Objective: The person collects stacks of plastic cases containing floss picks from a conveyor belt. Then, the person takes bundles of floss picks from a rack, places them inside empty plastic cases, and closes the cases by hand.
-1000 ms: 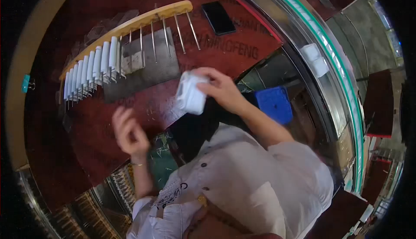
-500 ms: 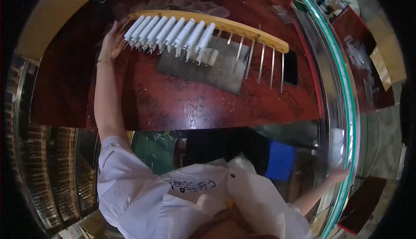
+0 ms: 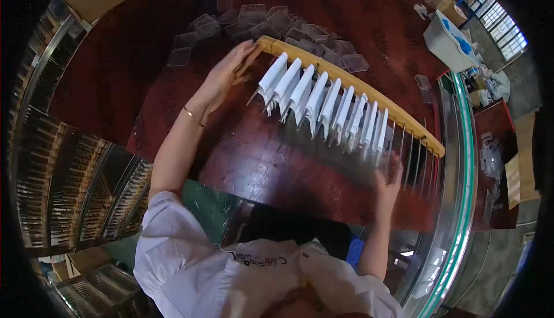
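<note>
A curved wooden bar (image 3: pixel 346 75) with a row of thin metal rods slants over the table, its left end higher in view. Several white sleeve-like pieces (image 3: pixel 317 101) with crinkled lower ends cover the rods from the left to past the middle. Bare rods (image 3: pixel 424 165) show at the right end. My left hand (image 3: pixel 228 73) grips the bar at its left end, the fingertips partly hidden. Slightly blurred, my right hand (image 3: pixel 389 176) is raised below the last white pieces, fingers and thumb apart. Whether it touches a rod I cannot tell.
Clear plastic boxes or lids (image 3: pixel 277 21) lie scattered on the dark red table (image 3: pixel 254 168) behind the bar. At right runs a conveyor with a green edge (image 3: pixel 467 174). A white bin (image 3: pixel 450 41) stands at back right. Racks of similar rods (image 3: pixel 86 179) fill the left.
The view has shifted. My left hand and the bar now appear further right, the bar tilting more steeply. My right hand has come from the conveyor edge to below the white pieces.
</note>
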